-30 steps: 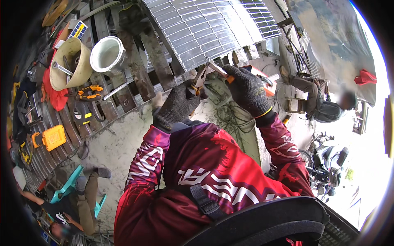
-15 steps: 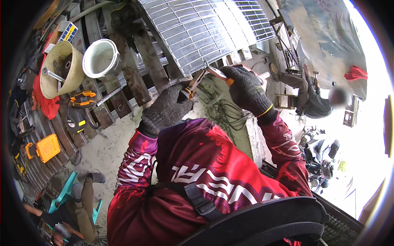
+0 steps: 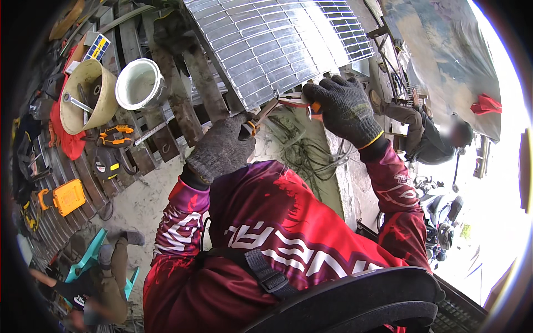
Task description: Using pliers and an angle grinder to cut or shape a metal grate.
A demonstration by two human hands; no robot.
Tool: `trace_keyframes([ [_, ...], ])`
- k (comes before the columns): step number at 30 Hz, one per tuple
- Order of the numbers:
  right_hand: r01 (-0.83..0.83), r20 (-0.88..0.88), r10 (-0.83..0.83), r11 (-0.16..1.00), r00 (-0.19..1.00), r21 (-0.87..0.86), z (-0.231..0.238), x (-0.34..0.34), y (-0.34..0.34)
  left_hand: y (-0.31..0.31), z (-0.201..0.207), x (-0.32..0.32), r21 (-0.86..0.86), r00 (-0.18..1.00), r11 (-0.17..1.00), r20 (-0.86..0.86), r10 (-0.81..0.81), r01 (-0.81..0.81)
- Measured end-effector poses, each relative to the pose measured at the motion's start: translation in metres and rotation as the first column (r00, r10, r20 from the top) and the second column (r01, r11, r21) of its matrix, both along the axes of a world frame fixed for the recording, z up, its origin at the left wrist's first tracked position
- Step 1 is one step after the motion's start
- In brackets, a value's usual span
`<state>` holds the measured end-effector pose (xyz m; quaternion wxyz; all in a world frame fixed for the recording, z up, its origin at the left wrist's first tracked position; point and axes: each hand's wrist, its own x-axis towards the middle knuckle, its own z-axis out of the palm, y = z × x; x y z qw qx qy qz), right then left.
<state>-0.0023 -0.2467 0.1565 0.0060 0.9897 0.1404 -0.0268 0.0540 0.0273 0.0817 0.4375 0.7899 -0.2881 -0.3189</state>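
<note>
Right hand [image 3: 345,114] has shifted rightward, holding pliers [image 3: 316,106]

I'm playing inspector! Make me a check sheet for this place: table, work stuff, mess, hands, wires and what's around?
Surface: slatted bench, with things spread over its left side.
Job's things: wire grid panel; pliers and orange-handled tool, tips near the panel's near corner.
Clutter: tan bucket with a wrench inside, white bucket, tape measure, orange case.
Hands: both gloved; left hand holds the pliers, right hand the orange-handled tool.
Cables: dark loops on the floor, cable or hose unclear.
Surroundings: two seated people, one left, one right; motorbike.
</note>
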Motion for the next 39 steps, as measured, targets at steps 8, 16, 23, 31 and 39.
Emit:
trace_keyframes([
  [8, -0.007, -0.042, 0.012, 0.993, 0.999, 0.117, -0.024, 0.0, -0.011, 0.007, -0.007, 0.01, 0.003, 0.991, 0.993, -0.064, -0.115, 0.116],
  [16, 0.0, -0.046, 0.013, 0.964, 0.999, 0.267, -0.017, -0.006, -0.009, 0.015, 0.023, 0.034, 0.128, 0.953, 0.953, -0.171, -0.252, 0.275],
  [23, 0.051, -0.038, -0.041, 0.941, 0.998, 0.335, -0.021, -0.009, -0.01, 0.002, 0.053, 0.053, 0.375, 0.879, 0.814, -0.005, -0.477, 0.444],
  [31, 0.036, -0.036, -0.025, 0.931, 0.999, 0.362, -0.046, -0.009, -0.018, -0.005, 0.08, 0.053, 0.52, 0.894, 0.77, 0.026, -0.447, 0.369],
  [39, -0.003, -0.02, 0.011, 0.924, 1.0, 0.382, -0.044, -0.008, -0.019, -0.023, 0.077, 0.055, 0.679, 0.845, 0.592, -0.079, -0.529, 0.434],
])
